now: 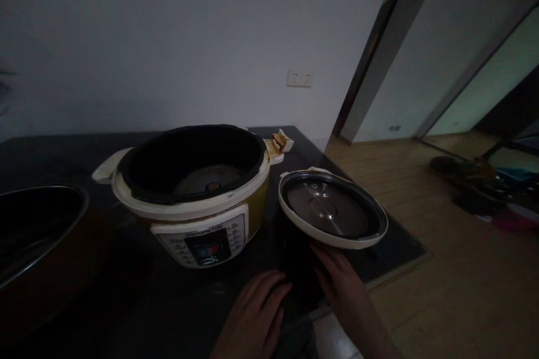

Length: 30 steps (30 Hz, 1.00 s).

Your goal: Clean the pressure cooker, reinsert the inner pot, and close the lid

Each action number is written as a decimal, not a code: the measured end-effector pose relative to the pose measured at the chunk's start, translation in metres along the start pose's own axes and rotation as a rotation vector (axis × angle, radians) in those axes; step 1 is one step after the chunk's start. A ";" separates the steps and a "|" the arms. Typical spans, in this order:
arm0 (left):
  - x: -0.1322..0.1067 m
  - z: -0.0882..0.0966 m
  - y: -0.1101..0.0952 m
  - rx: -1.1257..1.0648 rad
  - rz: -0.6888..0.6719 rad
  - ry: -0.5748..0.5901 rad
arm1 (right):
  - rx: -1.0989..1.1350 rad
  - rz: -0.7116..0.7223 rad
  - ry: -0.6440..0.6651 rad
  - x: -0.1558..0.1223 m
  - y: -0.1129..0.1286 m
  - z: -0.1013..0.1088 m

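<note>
My left hand [256,313] is above the dark tabletop in front of the electric pressure cooker, fingers loosely bent and slightly apart, with nothing in it. My right hand [343,283] reaches to the near edge of a round lid [328,207], its fingertips at or just under the pale rim; I cannot tell whether they touch it. The lid lies with its metal inner face up, right of the cooker. The electric pressure cooker [227,202] stands uncovered, its black inside showing a round plate at the bottom. A control panel [206,244] faces me.
At the left edge stands a wide dark pot [42,235] with a metal rim. The cooker's brown-stained side bracket [278,143] juts right. A wall with a socket [299,78] rises behind the table [404,247]. Dim clutter [484,185] lies on the wooden floor at right.
</note>
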<state>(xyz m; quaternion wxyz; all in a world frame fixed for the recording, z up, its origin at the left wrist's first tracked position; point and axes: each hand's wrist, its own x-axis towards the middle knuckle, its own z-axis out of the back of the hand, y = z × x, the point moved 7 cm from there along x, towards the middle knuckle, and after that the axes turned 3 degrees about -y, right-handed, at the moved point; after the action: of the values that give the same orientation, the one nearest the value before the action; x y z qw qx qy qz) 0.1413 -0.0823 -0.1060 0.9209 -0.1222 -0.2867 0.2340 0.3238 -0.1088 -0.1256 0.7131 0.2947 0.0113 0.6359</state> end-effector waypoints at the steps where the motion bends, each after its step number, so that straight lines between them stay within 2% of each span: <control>1: 0.001 -0.006 0.001 0.031 0.011 0.008 | -0.022 0.025 -0.030 -0.009 0.005 0.001; 4: -0.001 -0.021 0.001 0.081 -0.004 0.047 | -0.075 0.096 -0.038 -0.030 0.014 -0.007; 7: -0.002 -0.030 0.000 0.101 -0.035 0.077 | -0.113 0.096 0.003 -0.038 0.004 -0.016; 11: 0.005 -0.036 -0.008 0.104 -0.083 0.110 | -0.122 0.074 0.101 -0.028 -0.023 -0.015; 17: 0.030 -0.055 -0.029 -0.030 -0.055 0.213 | -0.015 0.034 0.213 -0.005 -0.058 0.004; 23: 0.040 -0.068 -0.041 -0.064 -0.060 0.273 | -0.004 -0.080 0.082 -0.015 -0.071 0.010; 27: 0.035 -0.070 -0.040 -0.065 -0.088 0.255 | -0.078 -0.032 0.035 -0.026 -0.063 0.006; 30: 0.031 -0.064 -0.039 -0.079 -0.099 0.256 | -0.118 0.015 0.040 -0.026 -0.061 0.003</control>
<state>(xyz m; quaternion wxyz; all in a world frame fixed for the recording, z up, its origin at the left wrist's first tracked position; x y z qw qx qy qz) 0.2150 -0.1063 -0.1289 0.9549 -0.1727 -0.1816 0.1595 0.3751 -0.1350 -0.1597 0.7241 0.2393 -0.0140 0.6467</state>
